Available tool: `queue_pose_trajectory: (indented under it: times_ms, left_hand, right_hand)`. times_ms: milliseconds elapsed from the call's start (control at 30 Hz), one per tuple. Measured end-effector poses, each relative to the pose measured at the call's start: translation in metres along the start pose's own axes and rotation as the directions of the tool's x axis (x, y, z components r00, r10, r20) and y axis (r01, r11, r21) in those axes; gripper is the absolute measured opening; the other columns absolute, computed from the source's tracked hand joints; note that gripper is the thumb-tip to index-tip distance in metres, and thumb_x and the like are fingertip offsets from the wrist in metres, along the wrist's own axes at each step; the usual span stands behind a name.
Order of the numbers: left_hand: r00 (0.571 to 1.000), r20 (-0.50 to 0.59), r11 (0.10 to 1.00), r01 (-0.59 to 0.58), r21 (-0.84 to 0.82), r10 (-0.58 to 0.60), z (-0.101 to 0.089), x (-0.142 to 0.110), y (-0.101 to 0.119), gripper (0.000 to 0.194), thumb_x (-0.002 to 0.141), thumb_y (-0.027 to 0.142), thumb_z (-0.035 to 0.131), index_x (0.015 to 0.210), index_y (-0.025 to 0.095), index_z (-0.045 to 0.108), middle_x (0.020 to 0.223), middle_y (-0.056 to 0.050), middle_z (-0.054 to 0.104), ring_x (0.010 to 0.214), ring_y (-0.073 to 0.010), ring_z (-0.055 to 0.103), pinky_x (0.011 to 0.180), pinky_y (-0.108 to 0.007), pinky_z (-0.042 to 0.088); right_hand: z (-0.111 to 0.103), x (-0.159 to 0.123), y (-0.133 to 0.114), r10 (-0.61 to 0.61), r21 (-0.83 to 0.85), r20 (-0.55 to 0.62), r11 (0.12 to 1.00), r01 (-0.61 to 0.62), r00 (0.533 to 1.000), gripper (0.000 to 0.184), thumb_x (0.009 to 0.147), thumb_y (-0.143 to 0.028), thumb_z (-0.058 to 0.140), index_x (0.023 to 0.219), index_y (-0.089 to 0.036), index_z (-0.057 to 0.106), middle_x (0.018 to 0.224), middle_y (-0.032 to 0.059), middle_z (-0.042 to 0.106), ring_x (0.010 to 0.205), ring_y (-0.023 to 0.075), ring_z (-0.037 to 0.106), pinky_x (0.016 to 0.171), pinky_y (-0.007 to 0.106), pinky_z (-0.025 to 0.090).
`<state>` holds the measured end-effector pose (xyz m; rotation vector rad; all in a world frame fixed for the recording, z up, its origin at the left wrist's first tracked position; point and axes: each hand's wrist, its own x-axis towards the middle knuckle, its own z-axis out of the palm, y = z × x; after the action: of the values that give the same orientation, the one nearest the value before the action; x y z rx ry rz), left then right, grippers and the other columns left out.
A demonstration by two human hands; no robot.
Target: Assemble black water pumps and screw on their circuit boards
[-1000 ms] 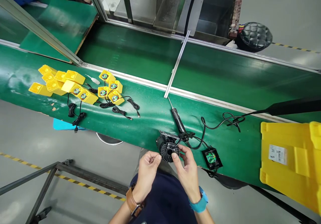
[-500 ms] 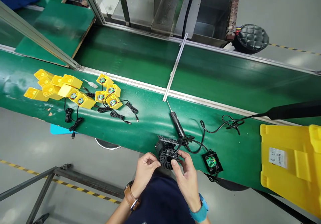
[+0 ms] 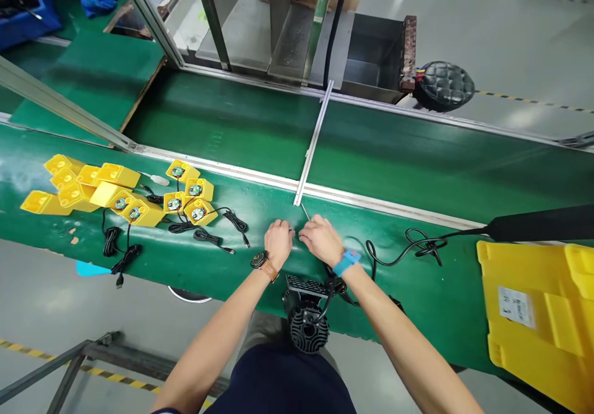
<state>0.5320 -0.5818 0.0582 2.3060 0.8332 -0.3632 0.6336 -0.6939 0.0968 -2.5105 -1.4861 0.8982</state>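
My left hand (image 3: 279,242) is over the green bench with its fingers closed; whatever they pinch is too small to make out. Close beside it, my right hand (image 3: 321,239) has its fingers curled together, their contents hidden. Beneath the right hand lies a black corded tool like an electric screwdriver; only its thin metal shaft (image 3: 305,212) shows, and I cannot tell whether the hand grips it. Nearer my body, a black round finned housing (image 3: 309,327) with a slotted bracket (image 3: 306,286) rests at the bench edge, untouched by either hand.
Several yellow housings (image 3: 143,211) with circuit boards and coiled black cables (image 3: 207,236) lie on the left. A yellow bin (image 3: 524,333) stands at the right. An aluminium rail (image 3: 314,145) crosses the recessed green belt (image 3: 241,123) ahead. A black cord (image 3: 394,260) runs rightward.
Both hands have let go of the black finned housing and moved forward over the bench. The right hand now covers the corded tool's handle. The camera view has shifted.
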Motion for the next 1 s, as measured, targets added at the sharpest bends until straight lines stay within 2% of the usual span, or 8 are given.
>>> queue_pose_trajectory:
  times_ms: [100,400,567,700,800,900,967,1000]
  left_hand:
    - [0.998,0.068,0.993,0.01,0.115,-0.017,0.006,0.013,0.007,0.018,0.099,0.012,0.055,0.107,0.007,0.07,0.113,-0.019,0.071,0.108,-0.0304,0.069,0.088,-0.037,0.055]
    - [0.989,0.143,0.972,0.008,0.235,-0.043,0.008,0.01,0.009,0.026,0.102,0.006,0.041,0.114,0.008,0.064,0.121,-0.019,0.065,0.111,-0.0281,0.068,0.086,-0.034,0.056]
    - [0.991,0.127,0.982,0.024,0.185,-0.048,0.013,0.011,0.005,0.03,0.099,-0.001,0.036,0.107,0.008,0.063,0.115,-0.02,0.065,0.104,-0.0275,0.07,0.084,-0.035,0.056]
    - [0.996,0.087,0.998,0.003,0.067,-0.009,0.006,0.009,-0.002,0.02,0.095,-0.001,0.044,0.098,0.011,0.061,0.109,-0.019,0.066,0.097,-0.0263,0.07,0.081,-0.034,0.053]
    - [0.999,0.043,0.997,-0.024,-0.067,0.027,-0.012,-0.012,-0.015,0.012,0.098,0.009,0.05,0.09,0.016,0.056,0.095,-0.011,0.068,0.088,-0.0224,0.069,0.079,-0.031,0.052]
    - [0.999,-0.001,0.976,-0.041,-0.214,0.042,-0.033,-0.055,-0.029,0.015,0.102,0.02,0.046,0.089,0.019,0.052,0.076,-0.002,0.063,0.071,-0.0167,0.064,0.068,-0.026,0.05]
    - [0.998,-0.056,0.89,-0.039,-0.455,0.015,-0.044,-0.089,-0.035,0.016,0.104,0.029,0.045,0.095,0.019,0.054,0.068,0.003,0.057,0.061,-0.0139,0.058,0.06,-0.024,0.047]
    - [0.998,-0.067,0.823,-0.034,-0.567,-0.005,-0.047,-0.106,-0.035,0.017,0.103,0.033,0.049,0.097,0.019,0.057,0.066,0.004,0.056,0.059,-0.0132,0.057,0.059,-0.023,0.047]
  right_hand:
    - [0.014,0.023,-0.002,0.01,-0.069,0.076,0.998,-0.005,0.997,0.018,0.096,-0.018,0.065,0.084,-0.013,0.078,0.093,0.0146,0.074,0.11,0.0311,0.056,0.088,0.041,0.041]
    - [0.028,0.027,-0.002,0.095,-0.114,0.135,0.99,-0.08,0.986,0.029,0.098,-0.016,0.048,0.095,-0.009,0.076,0.098,0.0203,0.073,0.113,0.033,0.052,0.088,0.043,0.036]
    - [0.033,0.038,-0.007,0.1,-0.034,0.098,0.995,-0.097,0.99,0.016,0.086,-0.012,0.058,0.085,-0.009,0.074,0.092,0.0215,0.072,0.11,0.0327,0.053,0.086,0.041,0.038]
    - [0.019,0.034,0.0,0.138,0.11,-0.022,0.985,-0.135,0.99,0.008,0.078,-0.01,0.061,0.075,-0.014,0.067,0.085,0.0139,0.071,0.093,0.0261,0.058,0.083,0.036,0.042]
    - [-0.004,-0.001,0.01,0.253,0.237,-0.172,0.949,-0.209,0.952,0.01,0.083,-0.01,0.056,0.078,-0.018,0.061,0.081,0.0065,0.068,0.083,0.0201,0.059,0.081,0.032,0.046]
    - [-0.019,-0.068,0.009,0.392,0.444,-0.32,0.867,-0.229,0.863,0.007,0.092,-0.019,0.053,0.09,-0.018,0.06,0.083,0.0031,0.065,0.079,0.0166,0.06,0.075,0.029,0.05]
    - [-0.016,-0.115,-0.004,0.511,0.726,-0.383,0.682,-0.092,0.77,0.016,0.096,-0.028,0.059,0.109,-0.019,0.064,0.082,0.0002,0.065,0.073,0.0151,0.061,0.071,0.028,0.052]
    - [-0.011,-0.136,-0.014,0.531,0.787,-0.376,0.615,-0.041,0.759,0.018,0.097,-0.031,0.061,0.111,-0.021,0.066,0.082,-0.0003,0.066,0.072,0.0145,0.061,0.069,0.027,0.052]
